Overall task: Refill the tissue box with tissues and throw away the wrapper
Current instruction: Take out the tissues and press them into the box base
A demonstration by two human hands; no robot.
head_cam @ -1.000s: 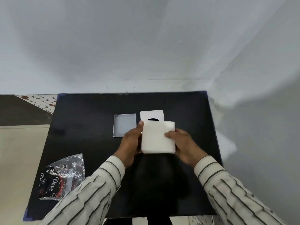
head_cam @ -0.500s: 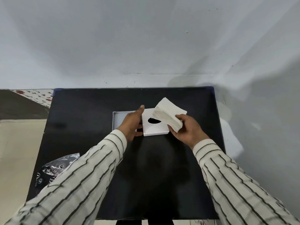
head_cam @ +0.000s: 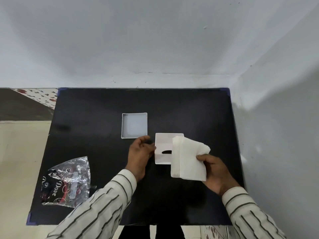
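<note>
My right hand [head_cam: 215, 171] holds a folded stack of white tissues [head_cam: 187, 159] above the table, in front of the right side of the tissue box shell. That white box shell [head_cam: 163, 147], with its dark oval slot partly showing, is tilted up with its open inside toward me. My left hand [head_cam: 140, 152] grips its left edge. The shallow white box tray [head_cam: 134, 125] lies open on the table just behind my left hand. The crumpled clear and black tissue wrapper [head_cam: 67, 181] lies at the table's front left.
The black table [head_cam: 96, 107] stands in a corner, with a white wall behind it and another close along its right edge. Beige floor shows to the left. My striped sleeves cover the table's front edge.
My left hand has let go of the tissues, gripped the box shell, drawn it toward me and tilted it up. My right hand now holds the tissue stack alone, lower and to the right.
</note>
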